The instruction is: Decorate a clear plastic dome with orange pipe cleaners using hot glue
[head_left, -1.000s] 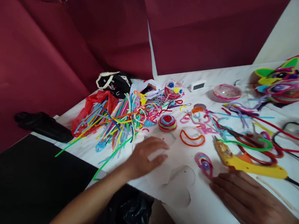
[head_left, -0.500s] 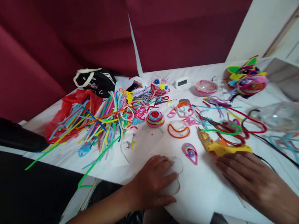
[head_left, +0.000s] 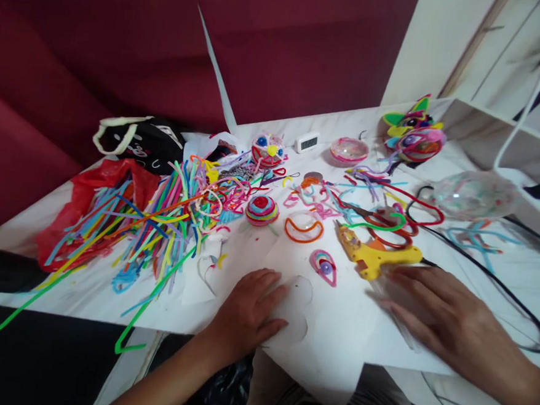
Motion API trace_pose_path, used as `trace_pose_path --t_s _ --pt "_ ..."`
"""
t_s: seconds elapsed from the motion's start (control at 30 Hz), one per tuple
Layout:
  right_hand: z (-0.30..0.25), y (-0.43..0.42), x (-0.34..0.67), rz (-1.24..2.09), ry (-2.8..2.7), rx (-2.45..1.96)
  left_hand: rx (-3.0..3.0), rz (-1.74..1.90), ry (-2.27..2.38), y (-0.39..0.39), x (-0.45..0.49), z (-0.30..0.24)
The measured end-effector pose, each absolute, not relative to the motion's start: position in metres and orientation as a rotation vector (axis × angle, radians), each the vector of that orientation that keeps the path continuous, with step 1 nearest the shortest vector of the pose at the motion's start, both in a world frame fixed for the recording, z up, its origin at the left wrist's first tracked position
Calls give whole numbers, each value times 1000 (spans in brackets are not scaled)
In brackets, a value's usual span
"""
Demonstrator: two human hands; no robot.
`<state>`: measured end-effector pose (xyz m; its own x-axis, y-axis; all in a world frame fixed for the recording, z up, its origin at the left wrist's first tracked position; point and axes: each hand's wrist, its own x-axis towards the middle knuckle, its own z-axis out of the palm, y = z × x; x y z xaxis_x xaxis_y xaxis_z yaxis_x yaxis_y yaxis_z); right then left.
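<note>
My left hand (head_left: 254, 306) lies with fingers apart at the left side of a white paper cutout (head_left: 298, 309) with a wavy edge. My right hand (head_left: 442, 313) has its fingers stretched out, just below the handle of a yellow glue gun (head_left: 372, 254). Under its fingers is a pale, see-through flat piece I cannot make out. Between the hands sits a pink and blue pipe-cleaner eye (head_left: 324, 267). Behind it an orange crescent outline (head_left: 304, 231) lies on a clear round piece. To its left stands a striped pipe-cleaner dome (head_left: 262, 210).
Loose pipe cleaners (head_left: 167, 214) and a red plastic bag (head_left: 99, 197) fill the left side. Red-handled scissors (head_left: 388, 226) lie behind the glue gun. A black cable (head_left: 492, 267) runs along the right. Farther back are a digital timer (head_left: 307, 143) and a pink-rimmed bowl (head_left: 349, 151).
The view has swung to the right. My left hand has slid left, uncovering more of the paper cutout. My right hand has drawn slightly away from the glue gun.
</note>
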<state>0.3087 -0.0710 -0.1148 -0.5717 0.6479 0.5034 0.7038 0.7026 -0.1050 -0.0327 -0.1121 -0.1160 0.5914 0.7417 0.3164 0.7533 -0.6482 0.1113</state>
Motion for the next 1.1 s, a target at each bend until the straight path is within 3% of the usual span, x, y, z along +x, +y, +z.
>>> trace_pose_path --t_s 0.63,0.8,1.1 --pt "-121 -75 301 -41 -2404 -1175 -2891 -547 -1072 -62 5 -104" --pt "-104 -49 308 -96 -2523 -1136 -2919 -585 -1085 -50 4 -107" --pt "-101 -2 297 92 -2759 -1011 -2892 -723 -914 -29 9 -104"
